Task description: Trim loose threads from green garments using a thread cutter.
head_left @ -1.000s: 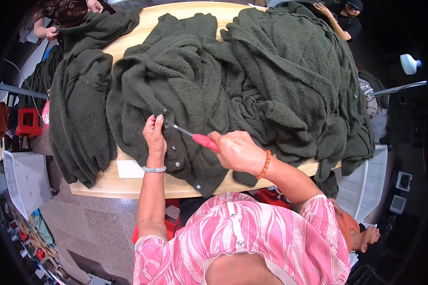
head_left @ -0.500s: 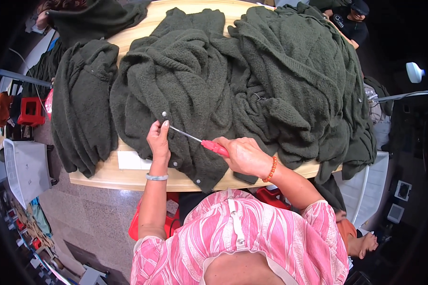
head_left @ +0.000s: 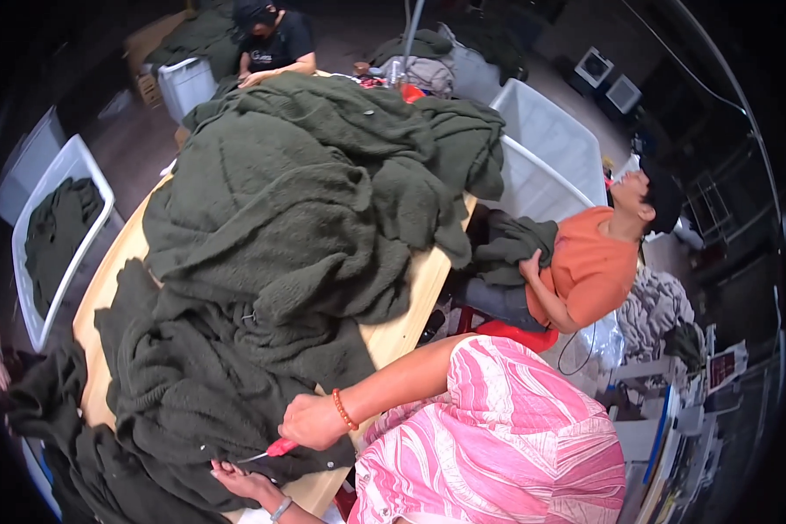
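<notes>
My right hand (head_left: pixel 314 422) is wrapped round the red handle (head_left: pixel 281 446) of a tool with a thin, straight metal shaft. The shaft points left, and its tip lies by the fingers of my left hand (head_left: pixel 244 485). Those fingers are bunched at the edge of a dark green knit garment (head_left: pixel 183 389) and appear to pinch it; their exact grip is small in view. On the garment, a shiny round button (head_left: pixel 203 448) shows just beyond the left hand. Another button (head_left: pixel 330 465) lies below my right wrist.
A large heap of dark green knitwear (head_left: pixel 271 183) covers the far part of the wooden table (head_left: pixel 410 293). To the right a person in an orange top (head_left: pixel 585 271) holds dark knitwear beside a white bin (head_left: pixel 555 166). Another person (head_left: pixel 279 44) works at the far end. A white bin (head_left: pixel 105 188) stands left.
The view has swung to the right, so the hands now appear lower and the orange-topped person is in full view. The tool stays in my right hand, its tip still by my left fingers.
</notes>
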Demonstrator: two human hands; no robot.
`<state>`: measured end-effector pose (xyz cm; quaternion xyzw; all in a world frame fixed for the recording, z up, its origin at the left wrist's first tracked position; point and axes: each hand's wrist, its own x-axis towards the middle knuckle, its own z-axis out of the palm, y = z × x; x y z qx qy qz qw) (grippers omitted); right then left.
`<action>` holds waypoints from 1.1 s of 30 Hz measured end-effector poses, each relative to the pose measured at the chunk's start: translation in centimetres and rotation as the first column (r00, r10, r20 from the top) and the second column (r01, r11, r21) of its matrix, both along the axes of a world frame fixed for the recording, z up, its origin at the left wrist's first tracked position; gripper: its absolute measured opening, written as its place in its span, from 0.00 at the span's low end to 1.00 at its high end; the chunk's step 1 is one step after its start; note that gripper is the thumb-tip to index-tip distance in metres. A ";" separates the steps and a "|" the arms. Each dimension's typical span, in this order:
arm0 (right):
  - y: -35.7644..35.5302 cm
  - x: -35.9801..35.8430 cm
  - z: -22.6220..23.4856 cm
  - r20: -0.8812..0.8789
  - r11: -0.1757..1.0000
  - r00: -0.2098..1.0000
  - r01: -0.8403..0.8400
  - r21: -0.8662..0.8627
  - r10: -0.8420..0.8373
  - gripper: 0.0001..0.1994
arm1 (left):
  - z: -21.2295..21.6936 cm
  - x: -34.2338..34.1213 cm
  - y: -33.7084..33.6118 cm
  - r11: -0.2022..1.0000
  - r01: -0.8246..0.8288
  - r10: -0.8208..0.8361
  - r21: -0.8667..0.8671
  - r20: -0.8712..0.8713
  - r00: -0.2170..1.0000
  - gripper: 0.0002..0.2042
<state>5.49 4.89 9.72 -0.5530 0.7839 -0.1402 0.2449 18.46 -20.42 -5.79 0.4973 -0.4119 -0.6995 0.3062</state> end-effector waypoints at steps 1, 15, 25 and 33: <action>0.4 0.5 -0.7 0.031 0.999 0.999 0.016 -0.028 -0.015 0.07 | -0.8 0.0 0.1 1.000 0.024 -0.024 -0.003 -0.003 1.000 0.23; 5.9 -1.9 0.9 0.176 0.953 0.952 0.275 -0.127 -0.251 0.15 | 0.7 4.9 8.1 0.777 0.356 -0.120 -0.519 0.434 0.893 0.30; 4.3 -0.4 1.1 0.100 1.000 0.995 -0.008 0.009 0.007 0.12 | -0.3 5.7 8.4 0.760 0.232 -0.043 -0.607 0.310 0.950 0.12; 3.3 0.1 2.3 0.092 0.988 0.987 -0.140 0.067 0.133 0.12 | 2.5 4.6 9.2 0.605 0.292 0.000 -0.741 0.367 0.930 0.10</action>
